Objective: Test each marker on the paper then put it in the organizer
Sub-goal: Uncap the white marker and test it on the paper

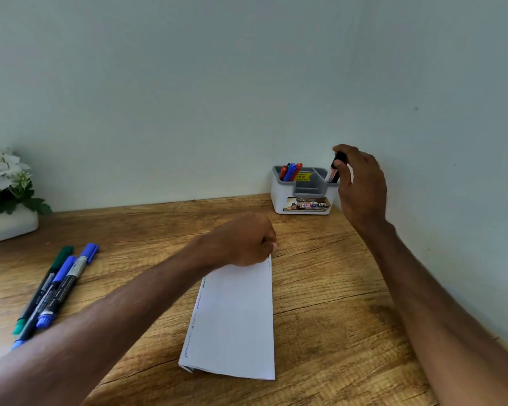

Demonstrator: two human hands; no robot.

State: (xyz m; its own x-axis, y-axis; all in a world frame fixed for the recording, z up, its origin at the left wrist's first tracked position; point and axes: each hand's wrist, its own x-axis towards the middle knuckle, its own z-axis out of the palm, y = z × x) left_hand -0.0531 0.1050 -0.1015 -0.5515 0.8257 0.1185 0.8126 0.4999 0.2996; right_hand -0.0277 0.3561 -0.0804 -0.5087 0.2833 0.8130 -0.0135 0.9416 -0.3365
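My right hand (361, 183) grips a black marker (334, 168) upright, its lower end inside the right compartment of the white and grey organizer (302, 200). Several red, blue and green markers (291, 171) stand in the organizer's left compartment. My left hand (247, 238) rests as a closed fist on the far end of the folded white paper (235, 317), which carries ink squiggles along its left edge. Three markers (56, 285), one green and two blue, lie on the table at the left.
A white pot with white flowers (6, 194) stands at the far left against the wall. The wooden table (335, 303) meets the pale wall at the back and on the right, close behind the organizer.
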